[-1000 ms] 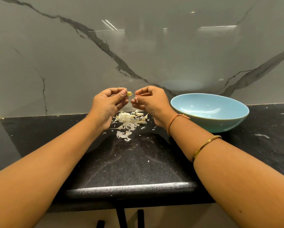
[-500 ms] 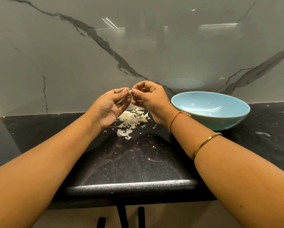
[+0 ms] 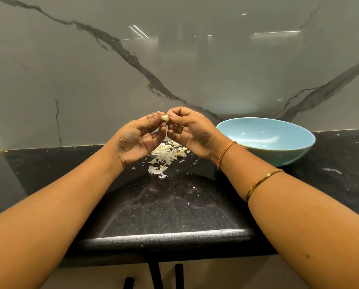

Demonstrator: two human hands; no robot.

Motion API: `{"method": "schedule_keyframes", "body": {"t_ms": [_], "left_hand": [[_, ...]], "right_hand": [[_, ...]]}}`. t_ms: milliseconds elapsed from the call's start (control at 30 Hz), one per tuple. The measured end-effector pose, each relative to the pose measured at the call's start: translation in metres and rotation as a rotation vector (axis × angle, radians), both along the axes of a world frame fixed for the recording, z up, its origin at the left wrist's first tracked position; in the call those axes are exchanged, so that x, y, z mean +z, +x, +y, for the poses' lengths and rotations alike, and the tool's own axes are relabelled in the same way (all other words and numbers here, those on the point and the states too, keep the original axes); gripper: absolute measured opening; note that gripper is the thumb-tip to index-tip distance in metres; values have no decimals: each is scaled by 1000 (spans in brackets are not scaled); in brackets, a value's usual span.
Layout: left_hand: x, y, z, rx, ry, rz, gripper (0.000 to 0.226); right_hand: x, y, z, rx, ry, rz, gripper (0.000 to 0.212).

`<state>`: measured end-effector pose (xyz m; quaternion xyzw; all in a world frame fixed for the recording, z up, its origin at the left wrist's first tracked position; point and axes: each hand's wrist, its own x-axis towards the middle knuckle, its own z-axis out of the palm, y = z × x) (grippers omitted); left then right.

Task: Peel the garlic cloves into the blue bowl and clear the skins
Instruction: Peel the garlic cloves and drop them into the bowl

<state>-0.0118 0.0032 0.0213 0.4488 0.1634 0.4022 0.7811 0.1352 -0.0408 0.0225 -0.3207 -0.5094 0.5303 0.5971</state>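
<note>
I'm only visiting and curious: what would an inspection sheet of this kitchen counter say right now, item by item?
Surface: black speckled countertop, dusted with pale flecks.
Job's things: garlic clove held above the counter; blue bowl upright to the right; pile of skins on the counter below the hands.
Clutter: white smear on the counter, right of the bowl.
Grippers: left hand and right hand both pinch the clove with their fingertips.
Cables: nothing seen.
Surroundings: grey veined marble wall behind; dark handles below the counter edge.

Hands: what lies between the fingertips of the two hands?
A pale garlic clove, pinched by the left hand and the right hand, as the head view shows.
</note>
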Motion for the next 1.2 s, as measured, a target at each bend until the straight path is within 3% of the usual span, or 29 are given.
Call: {"method": "schedule_keyframes", "body": {"t_ms": [133, 267, 333, 433, 667, 933, 1067, 1200], "left_hand": [[-1, -4, 2, -66, 23, 2, 51], [-1, -5, 1, -73, 29, -6, 47], [-2, -2, 1, 4, 38, 20, 33], [-4, 4, 3, 188, 61, 96, 4], [-7, 9, 3, 315, 34, 134, 4], [-4, 9, -2, 312, -105, 45, 10], [-3, 9, -4, 293, -108, 8, 8], [-1, 9, -5, 265, -78, -78, 9]], "right_hand": [[0, 2, -2, 87, -11, 15, 17], [0, 2, -2, 105, -21, 26, 17], [-3, -2, 0, 16, 0, -14, 16], [-8, -8, 5, -173, 90, -152, 6], [-13, -10, 13, -582, 407, -752, 12], [-12, -17, 13, -785, 854, -1048, 13], [-14, -18, 15, -808, 853, -947, 19], [-10, -16, 15, -580, 509, -505, 20]]}}
